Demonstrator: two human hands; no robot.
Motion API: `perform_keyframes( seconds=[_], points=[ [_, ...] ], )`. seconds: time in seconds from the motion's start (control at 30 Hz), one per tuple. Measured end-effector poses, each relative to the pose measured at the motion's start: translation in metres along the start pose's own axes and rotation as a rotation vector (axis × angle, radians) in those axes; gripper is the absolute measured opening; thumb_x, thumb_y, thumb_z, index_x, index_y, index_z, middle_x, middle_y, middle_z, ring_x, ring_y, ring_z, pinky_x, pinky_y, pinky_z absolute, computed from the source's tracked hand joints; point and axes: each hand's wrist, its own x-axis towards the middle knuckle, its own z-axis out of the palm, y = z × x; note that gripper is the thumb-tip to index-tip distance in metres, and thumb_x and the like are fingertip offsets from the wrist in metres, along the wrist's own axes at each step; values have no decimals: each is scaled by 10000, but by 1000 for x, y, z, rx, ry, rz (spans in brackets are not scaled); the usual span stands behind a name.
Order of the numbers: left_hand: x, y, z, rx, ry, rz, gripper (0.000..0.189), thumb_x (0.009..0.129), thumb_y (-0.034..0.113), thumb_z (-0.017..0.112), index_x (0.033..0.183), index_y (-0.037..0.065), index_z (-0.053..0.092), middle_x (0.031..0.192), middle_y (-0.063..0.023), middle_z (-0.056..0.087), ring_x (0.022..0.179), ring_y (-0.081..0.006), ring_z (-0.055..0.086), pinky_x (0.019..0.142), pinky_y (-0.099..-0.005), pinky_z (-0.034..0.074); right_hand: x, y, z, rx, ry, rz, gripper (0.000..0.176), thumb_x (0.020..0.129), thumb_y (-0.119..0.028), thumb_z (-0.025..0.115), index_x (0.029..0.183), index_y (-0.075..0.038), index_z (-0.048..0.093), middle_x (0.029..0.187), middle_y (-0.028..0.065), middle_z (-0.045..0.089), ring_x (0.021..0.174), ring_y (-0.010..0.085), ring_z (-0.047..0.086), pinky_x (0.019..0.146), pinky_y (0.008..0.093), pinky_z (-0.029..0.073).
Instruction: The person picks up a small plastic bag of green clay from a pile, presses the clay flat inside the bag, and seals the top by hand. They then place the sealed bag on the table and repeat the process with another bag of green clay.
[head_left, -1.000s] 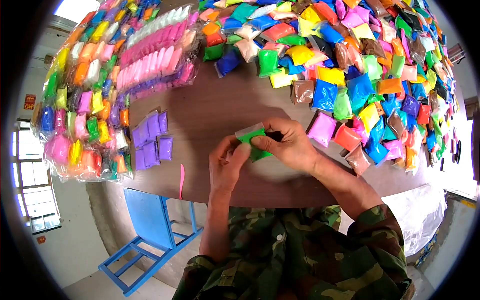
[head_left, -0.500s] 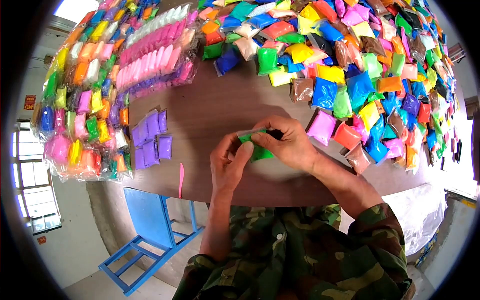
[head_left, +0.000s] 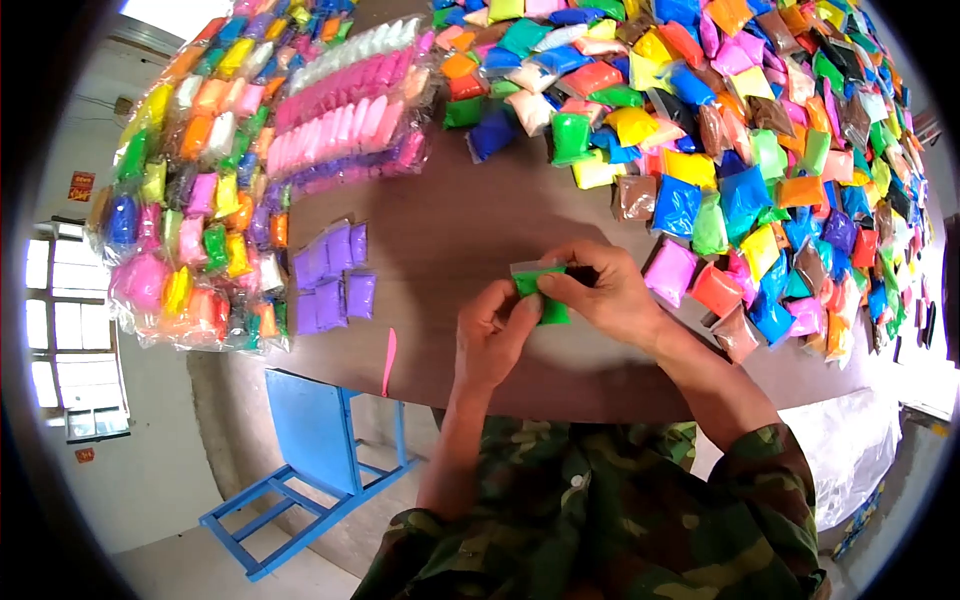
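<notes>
Left hand: grip pinched on green packet's left side | right hand: grip pinched near its clear top | packet: between both hands, over tabletop, perhaps so the soft bag keeps steady | purple packets: grouped, seemingly by colour

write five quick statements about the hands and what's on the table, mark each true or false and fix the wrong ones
1. The left hand and the right hand hold the same green packet. True.
2. A pink tool lies on the table. True.
3. The left hand holds the pink tool. False: its fingers are on the green packet.
4. A group of purple packets lies to the left of both hands. True.
5. The green packet lies flat among the purple packets. False: it is held in the hands, apart from them.
</notes>
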Motion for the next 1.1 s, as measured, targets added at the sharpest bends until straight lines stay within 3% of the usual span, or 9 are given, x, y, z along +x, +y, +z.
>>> perform_keyframes(
  seconds=[0.2, 0.33, 0.53, 0.63, 0.83, 0.93, 1.1],
  points=[
    [3, -8, -4, -36, -43, 20, 248, 991, 143, 688, 1148, -49, 679, 831, 55, 599, 723, 1, 466, 613, -189, 367, 3, 0, 1, 113, 95, -38, 157, 972, -51, 701, 1105, 9, 645, 860, 2, 672, 730, 33, 588, 606, 216, 471],
    [2, 1, -6, 29, 4, -87, 248, 977, 148, 697, 1135, -43, 691, 824, 20, 641, 709, -33, 526, 625, -209, 407, 2, 1, -2, 73, 51, -101, 190, 976, -64, 698, 1144, 7, 644, 892, 18, 683, 737, 49, 617, 616, 224, 496],
    [-1, 0, -11, -106, 3, -113, 267, 967, 174, 717, 1125, -40, 694, 870, -21, 673, 736, -73, 577, 662, -237, 467, 4, -4, -12, 21, -116, 82, 214, 975, -90, 709, 1158, 9, 656, 915, 28, 698, 727, 63, 632, 623, 234, 516],
    [0, -4, -4, -232, 108, -64, 255, 972, 169, 713, 1110, -45, 697, 900, -37, 686, 750, -88, 594, 681, -251, 494, 0, 0, -9, 89, -66, 3, 199, 974, -80, 704, 1149, 7, 662, 901, 28, 696, 718, 65, 631, 614, 235, 512],
    [0, -12, -6, -143, 145, -67, 205, 987, 142, 685, 1093, -33, 696, 932, -60, 697, 786, -120, 622, 687, -265, 506, -3, -3, -9, 108, -38, 25, 253, 949, -176, 744, 1118, 2, 682, 872, 8, 686, 741, 58, 626, 620, 242, 517],
    [-1, -14, -7, -127, 155, -83, 196, 992, 146, 678, 1078, -29, 700, 921, -53, 693, 787, -116, 621, 692, -265, 507, 0, 0, -8, 118, -50, 30, 273, 941, -190, 752, 1126, -1, 684, 894, 22, 690, 753, 65, 631, 626, 250, 521],
    [-1, -6, -4, -210, 62, -53, 290, 993, 205, 701, 1198, 0, 680, 979, -17, 673, 868, -77, 610, 770, -250, 513, -2, -3, -7, 66, -16, 11, 220, 912, -126, 743, 1083, 0, 685, 904, 27, 692, 760, 91, 635, 677, 253, 516]
  ],
)
